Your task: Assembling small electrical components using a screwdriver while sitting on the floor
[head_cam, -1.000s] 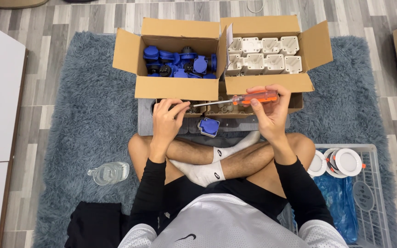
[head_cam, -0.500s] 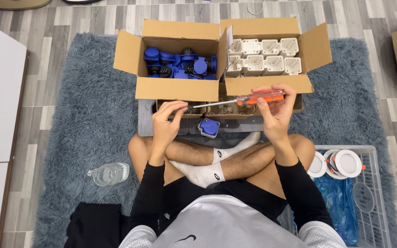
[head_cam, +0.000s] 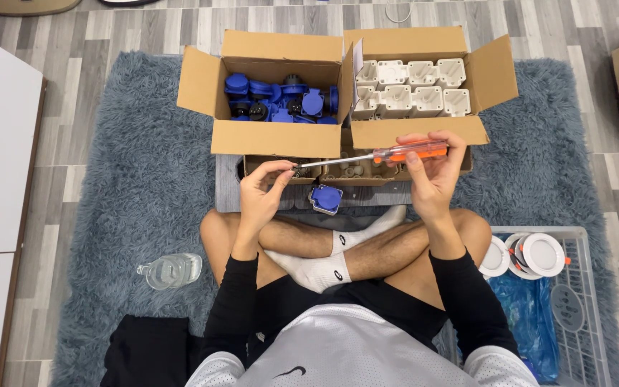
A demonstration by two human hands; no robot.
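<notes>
A: Holding what, exactly? Quick rundown pls.

B: Right hand (head_cam: pixel 435 175) has the orange-handled screwdriver w/ the thin metal shaft (head_cam: pixel 385 154), fingers curled shut around the handle. Long axis runs nearly level, handle at the person's right, tip pointing left and a touch down.

A: And the left hand (head_cam: pixel 263 190)?

B: Thumb and forefinger pinched together right at the shaft's tip, on something small and dark. Too tiny to tell what it is. So the tip lies straight at the left fingers, touching or as good as.

A: Which hand's nearer the blue bit?

B: Left, slightly. The small blue square plastic part (head_cam: pixel 325 198) sits below the shaft, on the grey mat between the hands, just in front of the crossed legs. Neither hand touches it.

A: Boxes?

B: Two open cardboard ones behind the hands: left cardboard box of blue plastic parts (head_cam: pixel 266 136), right cardboard box of white plastic housings (head_cam: pixel 413 132). Low tray of small metal pieces (head_cam: pixel 352 172) right under the shaft.
</notes>
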